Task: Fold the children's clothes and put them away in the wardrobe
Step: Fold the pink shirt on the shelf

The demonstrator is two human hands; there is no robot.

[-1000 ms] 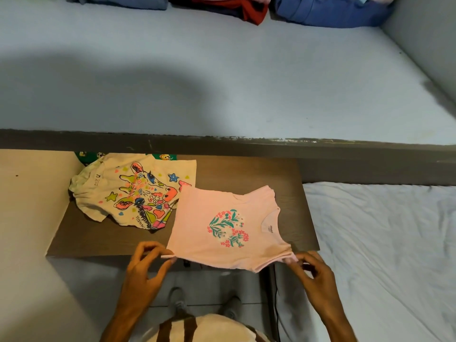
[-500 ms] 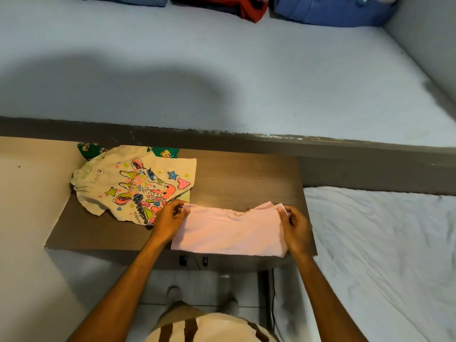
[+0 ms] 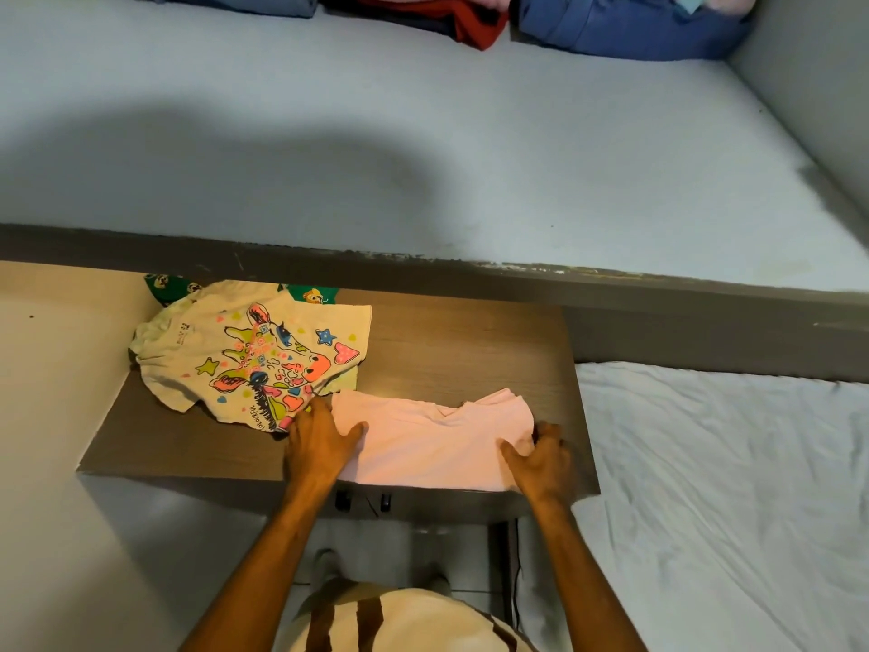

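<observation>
A pink children's T-shirt (image 3: pixel 432 440) lies folded in half on the brown wooden table (image 3: pixel 461 350), its print hidden inside the fold. My left hand (image 3: pixel 319 444) rests flat on the shirt's left end, fingers spread. At the shirt's right end, my right hand (image 3: pixel 541 458) presses down with its fingers curled over the edge. A cream T-shirt with a colourful giraffe print (image 3: pixel 249 355) lies unfolded to the left, touching the pink one. A green printed garment (image 3: pixel 171 287) peeks out from under it.
Above the table a wide pale blue shelf (image 3: pixel 423 134) holds folded clothes at the back: a grey-blue garment (image 3: pixel 235 0), a red one (image 3: pixel 475 28) and a blue one (image 3: pixel 630 30). A bed with a white sheet (image 3: pixel 729 487) lies at the right.
One second ago the pink shirt lay open with its flower print up and I held its near edge. I folded it over, and both hands have slid back toward me on top of it.
</observation>
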